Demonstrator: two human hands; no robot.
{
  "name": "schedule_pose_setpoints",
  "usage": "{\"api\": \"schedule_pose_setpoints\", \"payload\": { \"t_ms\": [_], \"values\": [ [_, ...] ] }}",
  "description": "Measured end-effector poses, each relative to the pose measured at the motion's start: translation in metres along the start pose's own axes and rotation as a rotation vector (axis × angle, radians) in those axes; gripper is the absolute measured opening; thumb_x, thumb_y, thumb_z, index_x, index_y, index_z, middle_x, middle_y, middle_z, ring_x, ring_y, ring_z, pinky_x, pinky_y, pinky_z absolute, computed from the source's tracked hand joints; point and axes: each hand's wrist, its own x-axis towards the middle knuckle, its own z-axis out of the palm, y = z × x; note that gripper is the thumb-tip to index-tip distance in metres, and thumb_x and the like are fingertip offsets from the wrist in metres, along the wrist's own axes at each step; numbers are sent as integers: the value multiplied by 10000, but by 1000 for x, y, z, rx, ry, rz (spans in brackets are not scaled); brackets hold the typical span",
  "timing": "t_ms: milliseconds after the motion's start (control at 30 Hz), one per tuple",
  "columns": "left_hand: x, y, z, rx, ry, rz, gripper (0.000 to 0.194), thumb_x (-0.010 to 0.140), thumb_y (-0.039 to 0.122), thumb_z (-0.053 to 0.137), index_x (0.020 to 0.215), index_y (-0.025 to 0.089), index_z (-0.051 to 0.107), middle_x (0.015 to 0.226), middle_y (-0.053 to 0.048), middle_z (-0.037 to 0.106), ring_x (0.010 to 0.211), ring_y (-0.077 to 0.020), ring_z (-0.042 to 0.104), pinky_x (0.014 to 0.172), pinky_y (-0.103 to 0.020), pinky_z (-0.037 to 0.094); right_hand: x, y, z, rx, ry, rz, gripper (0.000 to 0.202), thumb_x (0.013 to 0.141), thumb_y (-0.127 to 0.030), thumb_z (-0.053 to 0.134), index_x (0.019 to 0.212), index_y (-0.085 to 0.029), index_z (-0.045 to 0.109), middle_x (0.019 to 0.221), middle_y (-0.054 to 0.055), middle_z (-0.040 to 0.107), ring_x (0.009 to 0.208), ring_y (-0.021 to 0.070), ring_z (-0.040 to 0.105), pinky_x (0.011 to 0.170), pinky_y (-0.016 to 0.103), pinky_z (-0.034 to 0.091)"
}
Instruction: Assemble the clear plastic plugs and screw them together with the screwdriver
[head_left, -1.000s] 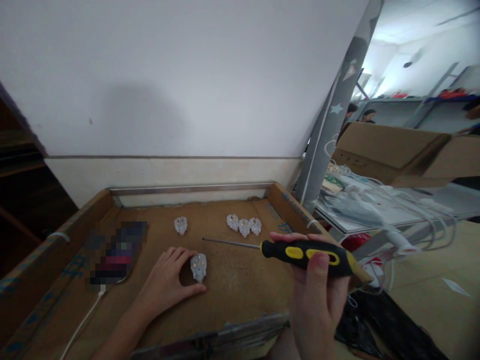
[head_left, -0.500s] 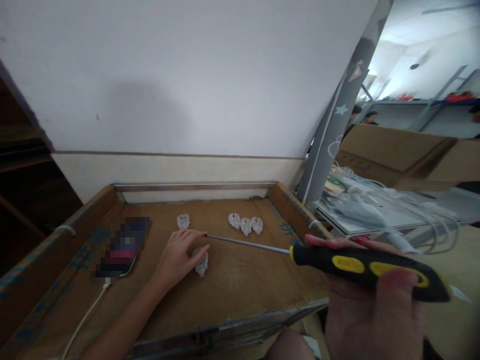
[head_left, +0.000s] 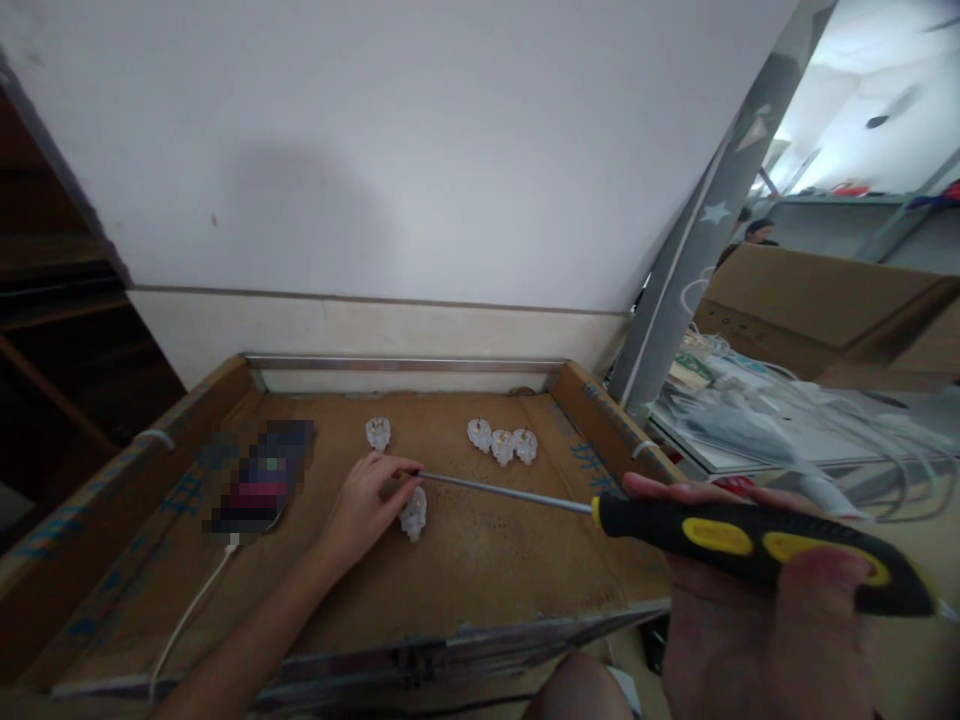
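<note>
My right hand is wrapped around the black and yellow handle of a screwdriver, its thumb on top. The long metal shaft points left across the cardboard. At its tip, my left hand is closed in a pinch, thumb and forefinger close together; anything small between them is too small to make out. A clear plastic plug lies just below and right of these fingers. Another clear plug sits behind my left hand. Three more lie together farther right, one being a plug with brass-coloured parts.
The cardboard tray has raised sides. A blurred-out phone with a white cable lies on its left. At right are a grey post, a side table with plastic bags and an open carton. A person is in the background.
My left thumb has come up toward the forefinger at the screwdriver tip, closing the pinch. The view has turned slightly, so everything sits a little farther right. The screwdriver stays in my right hand.
</note>
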Motion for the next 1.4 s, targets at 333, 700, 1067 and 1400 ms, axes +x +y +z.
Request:
{"api": "schedule_pose_setpoints", "payload": {
  "t_ms": [333,700,1067,1400],
  "values": [
    [-5,-2,1,4,58,-2,133,863,287,536,925,205,620,871,-27,645,854,-174,586,763,-309,465,-4,-20,28,13,183,30,300,741,-476,643,902,-231,582,765,-14,605,722,183,644,685,363,569],
    [-4,1,0,3,40,32,117,860,274,543,923,211,619,859,-19,663,847,-170,598,757,-310,481,-6,-14,24,5,122,28,238,795,-437,589,910,-229,580,767,2,628,705,201,654,653,389,564],
    [-6,4,1,-1,95,38,172,858,249,534,996,226,634,879,-20,687,818,-155,648,755,-297,528,15,-23,36,-19,8,47,333,731,-493,644,913,-226,565,718,1,644,695,220,674,624,377,569],
    [-7,4,2,-48,52,-4,217,855,240,533,1051,245,625,951,-22,702,873,-165,661,779,-300,541,33,-12,36,-81,-165,44,297,809,-454,561,1004,-231,541,792,28,646,752,259,684,703,475,556]
  ]
}}
